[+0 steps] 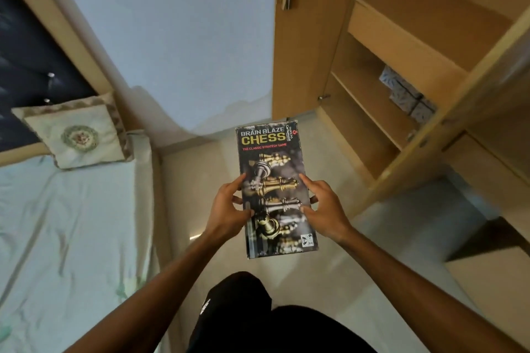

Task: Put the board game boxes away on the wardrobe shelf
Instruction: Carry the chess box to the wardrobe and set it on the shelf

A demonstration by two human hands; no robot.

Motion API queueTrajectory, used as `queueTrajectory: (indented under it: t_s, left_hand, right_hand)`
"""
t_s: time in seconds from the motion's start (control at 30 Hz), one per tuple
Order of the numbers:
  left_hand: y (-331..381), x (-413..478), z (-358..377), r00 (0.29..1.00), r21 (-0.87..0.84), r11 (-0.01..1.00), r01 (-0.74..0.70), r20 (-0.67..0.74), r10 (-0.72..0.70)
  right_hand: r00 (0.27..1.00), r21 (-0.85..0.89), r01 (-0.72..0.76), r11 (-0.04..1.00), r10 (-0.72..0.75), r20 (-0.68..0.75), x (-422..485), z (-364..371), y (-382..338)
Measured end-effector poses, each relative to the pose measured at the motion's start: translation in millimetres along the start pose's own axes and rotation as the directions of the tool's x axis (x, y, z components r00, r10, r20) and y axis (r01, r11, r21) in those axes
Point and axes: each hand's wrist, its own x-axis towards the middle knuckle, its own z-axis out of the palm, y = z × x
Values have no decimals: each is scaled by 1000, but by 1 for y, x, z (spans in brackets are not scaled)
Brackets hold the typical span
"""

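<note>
A dark chess game box [272, 157], long and flat with gold and silver chess pieces printed on it, is held lengthwise in front of me over the floor. My left hand [229, 206] grips its left edge, thumb on top. My right hand [324, 203] grips the right edge the same way. The open wooden wardrobe [401, 46] stands to the right, with several shelves showing; its upper shelf [430, 14] is bare.
Patterned grey boxes [407, 92] sit on a lower wardrobe shelf. The open wardrobe door [304, 37] with a metal handle stands straight ahead. A bed [66, 223] with a pale sheet and a cushion [77, 135] fills the left. Light tiled floor lies between.
</note>
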Motion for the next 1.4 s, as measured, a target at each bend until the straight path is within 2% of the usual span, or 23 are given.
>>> queueTrajectory:
  t_s: [0.23,0.43,0.57,0.73,0.9,1.13,1.27,1.33,1.4]
  left_hand:
    - [39,227,-10,996,1,998,-65,62,65]
    - [95,422,0,962,31,988,-154,234,142]
    - [139,513,24,931,31,983,-180,329,160]
    - [206,618,75,846,-90,948,-304,433,312]
    - [272,723,145,770,-133,916,-379,503,392]
    - [355,856,241,785,-227,941,-250,522,334]
    - [383,925,285,789,-171,949,-266,528,316]
    - [395,955,303,757,-146,957,-250,587,287]
    - [408,988,324,676,-108,955,-275,685,272]
  right_hand:
    - [993,21,-4,1000,6,-115,202,-32,-2]
    - [948,117,-128,985,156,-278,350,-77,3]
    - [898,169,-206,964,255,-359,414,-115,10]
    - [829,217,-202,955,284,-482,496,-178,40]
    - [768,248,-194,949,304,-563,581,-252,86]
    - [757,238,-201,950,305,-577,700,-374,138]
    - [778,136,-231,963,267,-569,754,-427,155]
    - [778,129,-251,959,279,-563,778,-447,168]
    - [768,121,-312,943,325,-551,804,-465,184]
